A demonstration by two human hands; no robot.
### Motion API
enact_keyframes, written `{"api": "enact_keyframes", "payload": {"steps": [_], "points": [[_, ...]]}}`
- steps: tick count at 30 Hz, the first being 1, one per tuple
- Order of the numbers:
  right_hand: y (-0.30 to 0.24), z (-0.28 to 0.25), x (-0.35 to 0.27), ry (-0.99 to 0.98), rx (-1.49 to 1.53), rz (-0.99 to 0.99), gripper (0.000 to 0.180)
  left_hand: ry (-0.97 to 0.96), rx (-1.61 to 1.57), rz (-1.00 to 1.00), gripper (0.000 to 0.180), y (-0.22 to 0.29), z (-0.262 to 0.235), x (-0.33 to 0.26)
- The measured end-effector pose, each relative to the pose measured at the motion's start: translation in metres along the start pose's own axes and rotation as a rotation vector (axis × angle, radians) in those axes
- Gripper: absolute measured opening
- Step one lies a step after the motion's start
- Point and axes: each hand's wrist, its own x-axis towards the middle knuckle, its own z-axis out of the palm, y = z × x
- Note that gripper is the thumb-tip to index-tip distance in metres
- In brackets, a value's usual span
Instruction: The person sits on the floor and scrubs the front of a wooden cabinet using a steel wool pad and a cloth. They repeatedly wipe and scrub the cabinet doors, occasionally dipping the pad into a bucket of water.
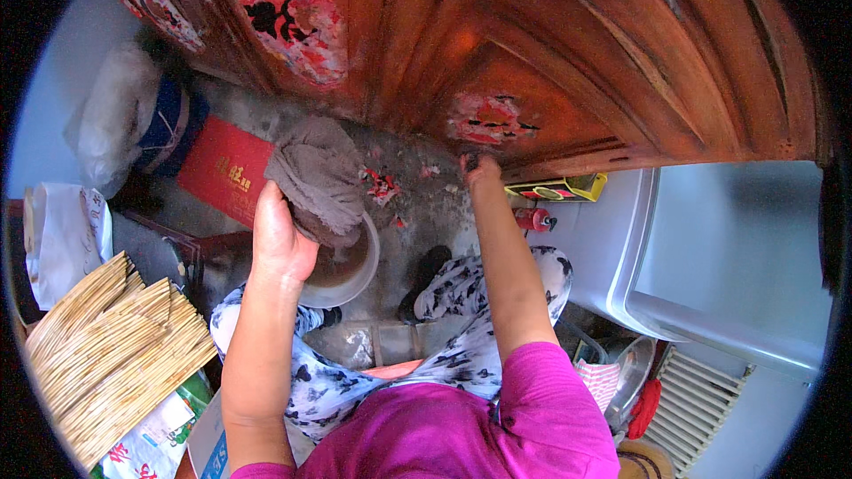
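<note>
Magenta sleeves (497,426) sit nearest. One wooden door (550,44) stands beyond both hands; my right hand (480,168) presses its base, fingers hidden, grip indeterminable. One basin (355,270) lies under my left hand (280,239), which clamps one grey rag (315,168); the rag hangs vertically, bunched, lower end dipping into the basin.

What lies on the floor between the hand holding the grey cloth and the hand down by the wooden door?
The head view shows grey floor with red paper scraps between the left hand, holding the grey cloth, and the right hand.
</note>
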Motion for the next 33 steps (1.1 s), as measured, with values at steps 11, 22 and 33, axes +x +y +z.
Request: {"api": "enact_keyframes", "payload": {"steps": [11,22,33], "points": [[-0.020,-0.006,-0.026,0.052,0.019,0.025,0.010,0.076,0.002,0.029,0.040,0.001,-0.001,-0.002],[-0.016,-0.009,-0.003,-0.017,0.015,-0.016,0.014,0.002,0.018,0.059,0.040,0.002,-0.013,0.003],[-0.006,0.003,-0.046,0.076,0.031,0.063,0.018,-0.004,0.029,0.056,0.040,-0.001,-0.019,0.006]]}}
